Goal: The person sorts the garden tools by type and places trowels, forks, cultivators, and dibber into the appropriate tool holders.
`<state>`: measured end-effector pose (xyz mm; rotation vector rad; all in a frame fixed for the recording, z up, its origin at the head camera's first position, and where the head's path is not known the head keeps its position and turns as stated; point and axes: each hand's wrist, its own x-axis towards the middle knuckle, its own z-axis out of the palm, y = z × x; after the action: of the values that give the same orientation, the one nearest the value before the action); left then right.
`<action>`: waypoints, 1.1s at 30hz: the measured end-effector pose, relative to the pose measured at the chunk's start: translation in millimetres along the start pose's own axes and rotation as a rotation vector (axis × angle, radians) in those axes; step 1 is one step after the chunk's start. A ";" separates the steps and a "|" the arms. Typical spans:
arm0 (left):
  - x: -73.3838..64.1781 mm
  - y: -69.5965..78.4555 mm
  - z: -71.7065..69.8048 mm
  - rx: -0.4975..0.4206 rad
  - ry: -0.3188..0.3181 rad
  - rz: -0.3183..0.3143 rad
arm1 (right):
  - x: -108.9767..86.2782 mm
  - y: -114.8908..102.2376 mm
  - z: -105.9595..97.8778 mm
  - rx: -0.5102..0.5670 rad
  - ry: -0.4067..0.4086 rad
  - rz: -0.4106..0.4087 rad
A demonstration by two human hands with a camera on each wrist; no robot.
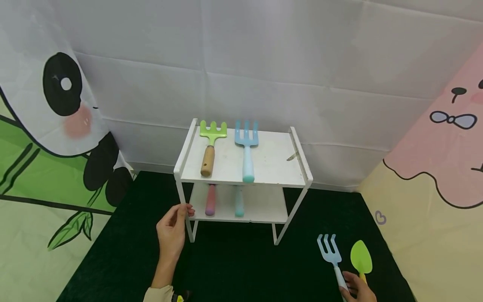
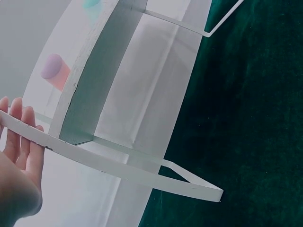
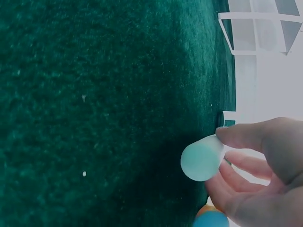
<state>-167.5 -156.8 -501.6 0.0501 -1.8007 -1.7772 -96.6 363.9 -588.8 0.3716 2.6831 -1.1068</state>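
My left hand (image 1: 172, 230) is at the left front leg of a white two-tier rack (image 1: 271, 159), its fingers (image 2: 26, 142) passing behind the leg and gripping it. Low at the right, my right hand (image 1: 358, 287) holds a light blue hand fork (image 1: 332, 253) by its handle, tines pointing away from me. Thumb and fingers pinch that handle near its teal end (image 3: 201, 161) in the right wrist view. A lime-green trowel (image 1: 361, 256) with a yellow handle lies just right of the fork, its handle partly hidden behind the right hand.
On the top tier lie a green hand rake (image 1: 212, 147) with a wooden handle and a blue hand fork (image 1: 247, 151). A pink handle (image 1: 210, 201) and a pale blue handle (image 1: 239, 202) show on the lower tier. Dark green cloth (image 1: 241, 268) covers the floor.
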 end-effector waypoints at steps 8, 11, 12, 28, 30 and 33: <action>-3.7 16.9 2.3 0.015 0.000 -0.011 | -0.9 4.0 1.2 0.025 -0.032 0.049; -4.9 25.1 3.2 0.025 -0.002 -0.018 | -0.9 4.9 1.2 0.026 -0.051 0.062; -5.3 28.7 3.4 0.025 -0.003 -0.018 | -1.2 4.1 1.1 0.023 -0.052 0.068; -5.8 36.8 3.5 0.026 -0.007 -0.001 | -14.0 -14.0 1.1 0.199 -0.101 0.167; -5.4 37.5 3.8 0.023 -0.008 -0.004 | -15.0 -14.5 0.5 0.226 -0.123 0.166; -4.6 34.7 3.8 0.024 -0.005 -0.001 | -15.8 -14.1 -0.6 0.262 -0.156 0.168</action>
<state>-152.3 -147.9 -471.1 0.0557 -1.8254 -1.7581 -86.1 352.3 -574.5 0.5211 2.3304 -1.3761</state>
